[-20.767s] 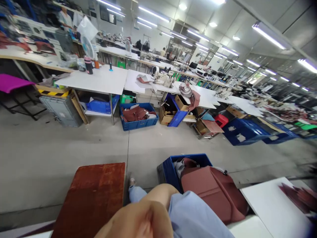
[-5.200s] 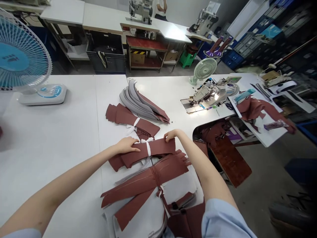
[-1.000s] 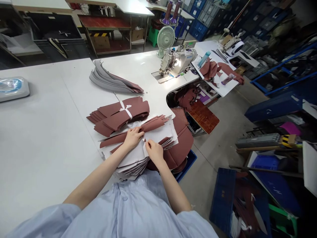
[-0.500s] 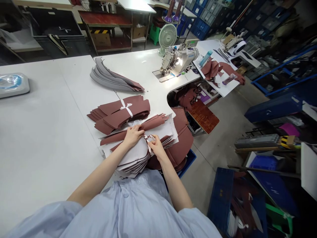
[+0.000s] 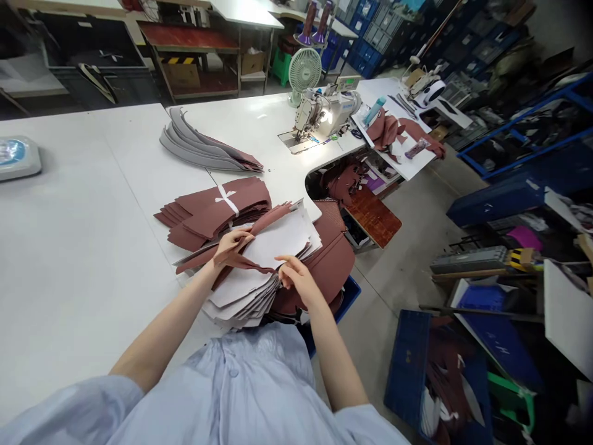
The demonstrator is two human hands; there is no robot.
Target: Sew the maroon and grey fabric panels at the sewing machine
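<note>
My left hand (image 5: 233,242) grips a bundle of long reddish-brown leather strips (image 5: 273,217) lying across a stack of pale grey-backed cut pieces (image 5: 259,272) at the near edge of the white table (image 5: 83,222). A thin brown tie strip (image 5: 252,266) runs from that hand toward my right hand (image 5: 296,279), whose fingers are curled and pinching at its end. Just beyond lies a second bundle of brown pieces tied with a white ribbon (image 5: 217,207).
A fan-shaped pile of grey curved pieces (image 5: 204,151) lies farther back. A sewing machine (image 5: 319,114) and a small green fan (image 5: 303,71) stand at the right end. Brown leather panels fill a blue crate (image 5: 345,296) below the table edge. More blue crates (image 5: 445,377) crowd the floor on the right.
The knot on the strip bundle has come loose; my right hand pulled back toward me with the tie strip, and my left hand shifted onto the strips.
</note>
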